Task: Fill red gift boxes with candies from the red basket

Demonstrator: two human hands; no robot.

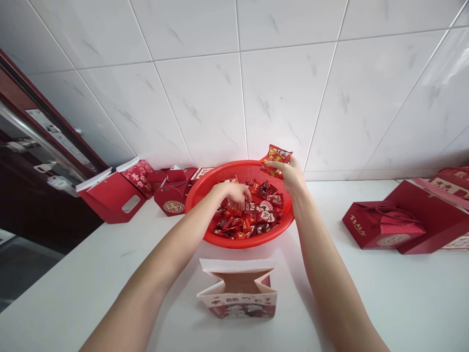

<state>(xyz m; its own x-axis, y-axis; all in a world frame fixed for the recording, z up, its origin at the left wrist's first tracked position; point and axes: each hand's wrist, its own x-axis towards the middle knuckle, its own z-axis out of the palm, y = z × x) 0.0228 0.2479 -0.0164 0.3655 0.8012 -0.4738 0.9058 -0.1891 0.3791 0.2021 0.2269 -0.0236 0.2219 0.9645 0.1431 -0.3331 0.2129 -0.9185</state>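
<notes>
A red plastic basket [249, 242] of wrapped candies [266, 215] stands against the tiled wall. My left hand [236, 194] reaches into it from the left, its fingers curled down among the candies; what they grip, if anything, is hidden. Over the basket's right rim, my right hand [291, 176] pinches a shiny red snack packet [277, 155] between thumb and fingers. Between my forearms, in front of the basket, an open paper gift bag [244, 309] stands upright with its mouth spread, white inside with red printed figures on its front.
Left of the basket are a red gift bag [110, 198] and a small red box [170, 198]. Another red box [383, 227] leans near larger red bags [428, 215] on the right. A dark door frame [44, 112] borders the white table [120, 259] at left.
</notes>
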